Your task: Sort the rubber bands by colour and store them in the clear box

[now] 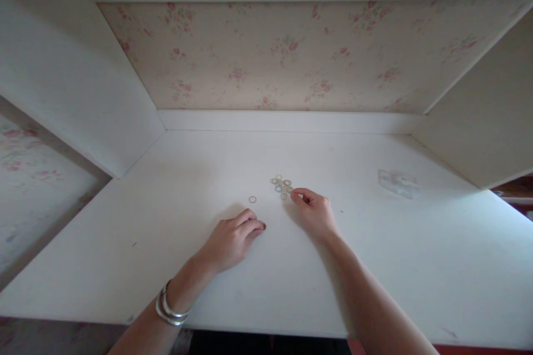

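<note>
Rings [282,186], small, clustered on white surface [375,244]; right hand [314,212] pinching at cluster edge, apparently picking one; left hand [233,238] loosely curled, empty, near lone ring [252,199]. Next: fine fingertip lift.

Single head-worn view, forward and down; close over the white desk [375,266]; floral back wall [291,55] beyond

my right hand [314,212] curls over its own fingertips, so i can't tell if they pinch a ring from the small pile of rings [282,184]. the clear bag [398,182] is too blurred to read; both forearms run off the bottom edge.
</note>
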The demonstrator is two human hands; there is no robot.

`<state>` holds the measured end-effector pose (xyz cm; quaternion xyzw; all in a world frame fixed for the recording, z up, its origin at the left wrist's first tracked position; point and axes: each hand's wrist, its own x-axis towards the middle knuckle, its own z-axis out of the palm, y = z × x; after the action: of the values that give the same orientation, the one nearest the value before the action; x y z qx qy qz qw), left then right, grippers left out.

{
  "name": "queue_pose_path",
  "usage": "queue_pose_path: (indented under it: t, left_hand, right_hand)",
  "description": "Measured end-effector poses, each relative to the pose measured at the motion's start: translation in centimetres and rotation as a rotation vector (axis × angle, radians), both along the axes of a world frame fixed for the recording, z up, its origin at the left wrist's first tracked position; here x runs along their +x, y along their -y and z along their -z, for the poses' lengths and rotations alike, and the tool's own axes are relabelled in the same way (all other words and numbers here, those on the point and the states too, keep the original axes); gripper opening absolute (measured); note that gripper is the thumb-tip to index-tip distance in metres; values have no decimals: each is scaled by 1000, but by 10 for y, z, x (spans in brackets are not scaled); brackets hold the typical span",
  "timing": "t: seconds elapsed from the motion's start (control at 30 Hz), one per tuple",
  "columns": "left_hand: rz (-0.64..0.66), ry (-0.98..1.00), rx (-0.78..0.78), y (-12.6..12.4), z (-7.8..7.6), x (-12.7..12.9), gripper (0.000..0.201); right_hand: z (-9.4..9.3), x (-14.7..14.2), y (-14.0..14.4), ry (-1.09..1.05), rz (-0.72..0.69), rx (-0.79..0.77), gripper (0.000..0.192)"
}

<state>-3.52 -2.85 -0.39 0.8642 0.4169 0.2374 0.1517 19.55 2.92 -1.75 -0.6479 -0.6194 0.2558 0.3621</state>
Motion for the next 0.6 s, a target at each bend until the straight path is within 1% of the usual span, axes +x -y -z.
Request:
queue_pose_path:
  t: [0.1,0.2,0.27,0.37,0.47,0.6]
  left_hand:
    - [3,43,-17,1,-3,1,21]
    - [-14,100,-38,1,-6,2,23]
    - [-57,137,-51,0,-7,2,23]
    - [-157,186,-78,-3,-7,1,22]
    - [-236,231,-114,-8,-4,-1,21]
    - [-259,300,-148,-13,-1,-3,20]
  right_hand:
    - [1,-2,-2,59,9,-2,34]
    - [1,-6,-3,169,-9,45,31]
    - [0,-11,-4,264,-42,89,29]
    - [-3,-17,-8,364,-76,139,28]
    - [-4,-20,-16,357,-94,144,27]
    - [-1,-22,-27,342,-105,134,27]
